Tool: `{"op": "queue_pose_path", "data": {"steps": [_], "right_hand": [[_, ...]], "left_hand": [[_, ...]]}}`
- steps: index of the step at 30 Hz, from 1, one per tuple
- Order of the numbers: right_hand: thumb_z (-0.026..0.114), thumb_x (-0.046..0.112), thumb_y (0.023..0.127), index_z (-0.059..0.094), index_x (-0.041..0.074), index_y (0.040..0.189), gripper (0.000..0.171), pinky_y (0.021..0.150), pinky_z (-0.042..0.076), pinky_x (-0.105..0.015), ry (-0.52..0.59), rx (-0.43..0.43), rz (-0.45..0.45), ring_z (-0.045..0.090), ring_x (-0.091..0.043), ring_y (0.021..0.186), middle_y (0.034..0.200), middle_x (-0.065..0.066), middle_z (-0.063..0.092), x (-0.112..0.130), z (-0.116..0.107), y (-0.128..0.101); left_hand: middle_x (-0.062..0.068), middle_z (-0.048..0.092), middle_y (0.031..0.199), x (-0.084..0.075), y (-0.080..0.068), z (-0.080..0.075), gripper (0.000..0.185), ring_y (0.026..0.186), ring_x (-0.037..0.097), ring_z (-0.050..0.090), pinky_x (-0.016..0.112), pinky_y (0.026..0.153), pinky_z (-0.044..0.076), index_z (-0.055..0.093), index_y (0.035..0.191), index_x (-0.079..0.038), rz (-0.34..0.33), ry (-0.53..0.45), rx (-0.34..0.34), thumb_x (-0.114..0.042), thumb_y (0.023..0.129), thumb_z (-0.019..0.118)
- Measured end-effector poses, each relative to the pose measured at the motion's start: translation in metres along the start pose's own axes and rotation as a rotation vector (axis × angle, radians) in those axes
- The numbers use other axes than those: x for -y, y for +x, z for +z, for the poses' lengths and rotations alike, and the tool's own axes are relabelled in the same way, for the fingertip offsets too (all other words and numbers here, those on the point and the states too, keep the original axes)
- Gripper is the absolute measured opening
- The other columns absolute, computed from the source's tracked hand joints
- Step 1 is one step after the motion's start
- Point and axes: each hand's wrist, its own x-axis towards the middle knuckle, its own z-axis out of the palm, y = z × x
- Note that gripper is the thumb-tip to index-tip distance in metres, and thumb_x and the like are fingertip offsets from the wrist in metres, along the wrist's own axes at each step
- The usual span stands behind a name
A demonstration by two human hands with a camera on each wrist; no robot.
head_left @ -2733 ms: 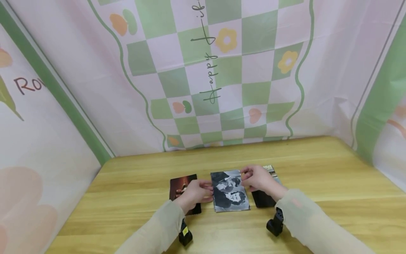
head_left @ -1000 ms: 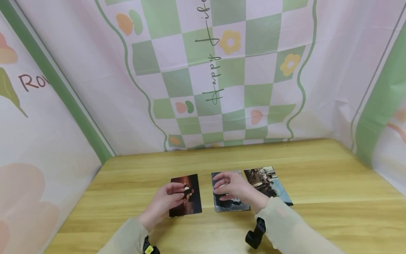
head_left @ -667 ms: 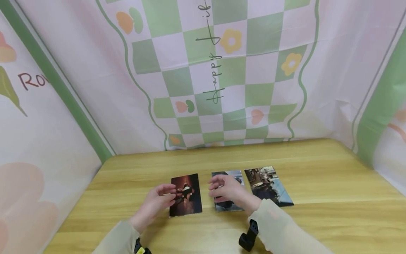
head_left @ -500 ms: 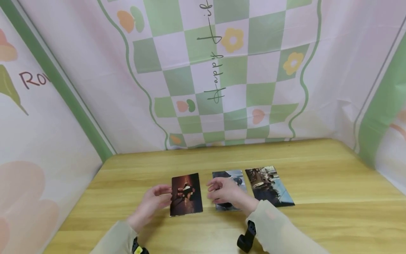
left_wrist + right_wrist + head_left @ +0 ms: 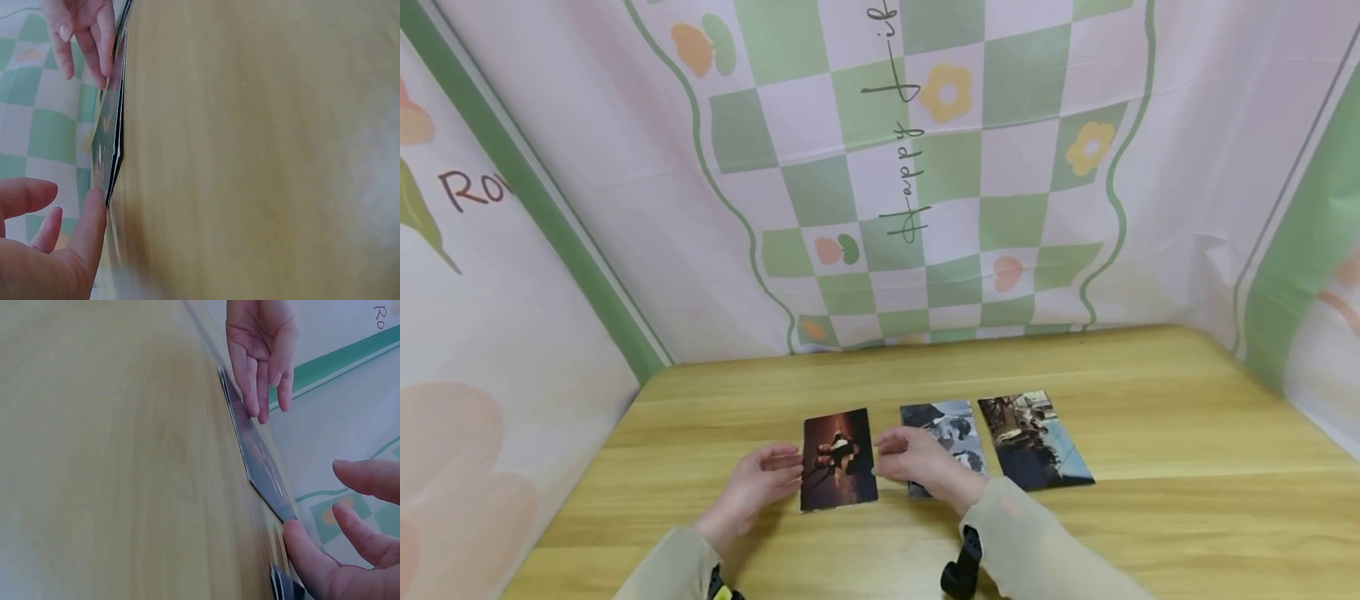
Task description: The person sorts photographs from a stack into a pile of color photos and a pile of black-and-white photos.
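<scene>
A dark, reddish photo print [image 5: 839,461] lies on the left of the row, and the wrist views show it as the top of a thin stack [image 5: 112,134]. My left hand [image 5: 754,490] is at its left edge, fingers extended, with a fingertip right at the edge in the left wrist view. My right hand [image 5: 925,463] is at the opposite edge, its fingers slightly bent and the thumb touching a corner in the right wrist view. Behind the right hand, a black-and-white photo print [image 5: 970,433] is partly covered. Farther right lies a colour photo print [image 5: 1037,440] with blue along one side.
The prints rest on a wooden table [image 5: 1165,417]. A checkered cloth backdrop [image 5: 925,183] hangs behind its far edge, with printed cloth [image 5: 490,350] on the left side too. A small black camera [image 5: 962,567] is strapped at the right wrist.
Both hands were at the black-and-white print's sides. They have moved left to the dark print's two edges, uncovering the colour print on the right. The prints themselves lie nearly where they were.
</scene>
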Motion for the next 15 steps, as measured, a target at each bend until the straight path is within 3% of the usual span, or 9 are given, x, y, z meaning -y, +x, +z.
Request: {"op": "queue_pose_path", "data": {"steps": [15], "right_hand": [[0.068,0.001,0.082,0.058,-0.005,0.115,0.035,0.084,0.056,-0.040,0.023,-0.005,0.021,0.058,-0.030,0.106,0.118,-0.019,0.058,0.0011,0.0076,0.0037]], "left_hand": [[0.038,0.050,0.123,-0.0003,-0.0006,-0.0008,0.038,0.103,0.031,0.062,0.040,0.091,0.054,0.043,0.124,0.018,-0.017,0.016,-0.014,0.007,0.088,0.054]]}}
